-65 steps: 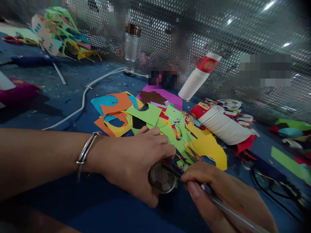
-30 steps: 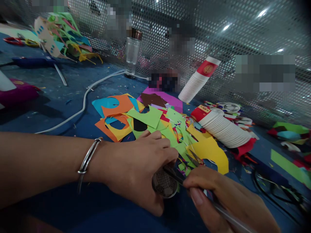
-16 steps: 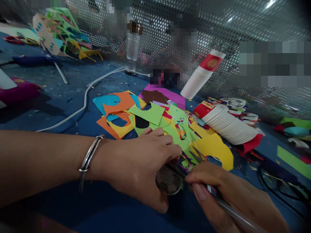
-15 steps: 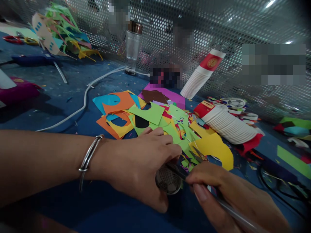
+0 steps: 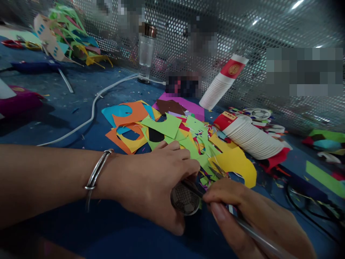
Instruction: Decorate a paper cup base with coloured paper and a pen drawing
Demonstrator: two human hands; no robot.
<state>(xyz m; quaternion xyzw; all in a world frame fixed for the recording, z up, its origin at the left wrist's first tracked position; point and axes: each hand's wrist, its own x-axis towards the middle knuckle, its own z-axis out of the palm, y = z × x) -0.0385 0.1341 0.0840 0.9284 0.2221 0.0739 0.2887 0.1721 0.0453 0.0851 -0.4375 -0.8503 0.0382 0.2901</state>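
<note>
My left hand (image 5: 153,187), with a silver bangle at the wrist, curls around a small round piece (image 5: 185,199). A grid of dark lines covers its pale face, which has a raised rim; it looks like a paper cup's base, but its sides are hidden. My right hand (image 5: 258,216) pinches a pen (image 5: 250,230) with a clear barrel and a dark front end. That front end reaches over the top of the round piece, while the tip is hard to make out. Just beyond my right fingers lie metal points like scissor blades (image 5: 217,171).
Cut colored paper scraps (image 5: 161,126) spread beyond my hands. One stack of paper cups (image 5: 248,138) lies at right; another stack (image 5: 223,82) leans on the perforated metal screen (image 5: 172,46). A glass bottle (image 5: 147,52), white cable (image 5: 94,104) and blue glue gun (image 5: 35,66) sit farther back.
The whole view has shifted slightly. Both hands keep the same grip, and the pen stays over the round piece with no clear movement.
</note>
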